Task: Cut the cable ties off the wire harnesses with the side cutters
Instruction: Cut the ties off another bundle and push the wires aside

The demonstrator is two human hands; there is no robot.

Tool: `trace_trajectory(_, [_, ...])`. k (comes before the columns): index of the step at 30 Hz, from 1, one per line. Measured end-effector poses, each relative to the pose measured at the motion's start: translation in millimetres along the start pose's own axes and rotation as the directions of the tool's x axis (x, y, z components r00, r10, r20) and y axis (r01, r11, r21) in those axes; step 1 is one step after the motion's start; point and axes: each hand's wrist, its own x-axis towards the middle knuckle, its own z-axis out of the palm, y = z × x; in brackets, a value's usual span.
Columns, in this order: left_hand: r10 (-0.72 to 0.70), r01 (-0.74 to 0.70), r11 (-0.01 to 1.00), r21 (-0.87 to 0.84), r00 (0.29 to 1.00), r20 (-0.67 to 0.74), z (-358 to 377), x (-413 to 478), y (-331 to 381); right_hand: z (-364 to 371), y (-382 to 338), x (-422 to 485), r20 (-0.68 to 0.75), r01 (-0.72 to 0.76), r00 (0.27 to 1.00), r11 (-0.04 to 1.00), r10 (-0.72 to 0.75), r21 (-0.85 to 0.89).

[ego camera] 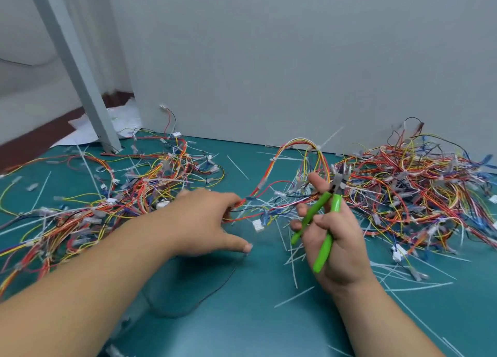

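Head camera: right hand (339, 242) grips the green side cutters (326, 245), tips up; left hand (204, 222) fingertips sit among harness wires (269, 167), grasp impossible to tell.

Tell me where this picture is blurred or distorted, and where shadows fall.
Head view: the wide lens tilts the grey post; the left hand and the wires beside it are motion-smeared; the side cutters look sharper; a soft shadow lies on the mat below that hand.

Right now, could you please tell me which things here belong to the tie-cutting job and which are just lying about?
Job: side cutters in the right hand; arched harness; left harness pile; right harness pile; cut tie offcuts.
Lying about: white paper; grey post.
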Motion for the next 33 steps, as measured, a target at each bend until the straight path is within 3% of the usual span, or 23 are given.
trace_trajectory(1, [0.004, -0.004, 0.997, 0.082, 1.0, -0.008, 1, 0, 2, -1, 0, 0, -0.016, 0.01, 1.0, 1.0, -0.01, -0.009])
trace_trajectory(6, [0.06, -0.054, 0.995, 0.086, 0.996, -0.067, 0, 1, 9, -4, -3, 0, -0.059, 0.045, 0.997, 0.999, -0.046, -0.013])
trace_trajectory(9, [0.07, -0.073, 0.996, -0.058, 0.996, -0.048, -1, 10, 10, -5, -5, 0, -0.079, 0.05, 0.996, 0.999, -0.051, -0.015])
trace_trajectory(12, [-0.012, -0.071, 0.944, -0.323, 0.969, -0.246, -7, 20, 14, -5, -5, 1, -0.101, 0.047, 0.994, 0.999, -0.048, -0.014])
trace_trajectory(14, [-0.098, -0.122, 0.875, -0.468, 0.903, -0.418, -16, 26, 21, -4, -5, 1, -0.11, 0.044, 0.993, 0.999, -0.046, -0.02])
trace_trajectory(17, [-0.1, -0.296, 0.797, -0.526, 0.794, -0.599, -34, 28, 42, 1, -4, -2, -0.104, 0.015, 0.994, 0.999, -0.02, -0.042])
trace_trajectory(21, [0.062, -0.529, 0.771, -0.355, 0.617, -0.785, -47, 11, 75, 6, -3, -5, -0.045, -0.034, 0.998, 0.999, 0.033, -0.038])
trace_trajectory(23, [0.151, -0.516, 0.794, -0.321, 0.679, -0.719, -42, 10, 79, 6, -3, -6, -0.013, -0.077, 0.997, 0.997, 0.077, 0.03])
trace_trajectory(25, [0.159, -0.385, 0.865, -0.322, 0.819, -0.551, -35, 12, 75, 7, -6, -6, 0.037, -0.12, 0.993, 0.986, 0.116, 0.116])
trace_trajectory(27, [0.115, -0.214, 0.95, -0.226, 0.916, -0.384, -26, 15, 69, 8, -9, -6, 0.11, -0.153, 0.985, 0.976, 0.136, 0.158])
trace_trajectory(30, [0.031, -0.037, 0.999, -0.023, 0.975, -0.221, -13, 16, 61, 6, -9, -5, 0.156, -0.181, 0.975, 0.971, 0.156, 0.159])
trace_trajectory(33, [0.031, -0.022, 0.997, 0.071, 0.992, -0.12, -1, 19, 53, 7, -8, -7, 0.201, -0.199, 0.963, 0.975, 0.177, 0.095])
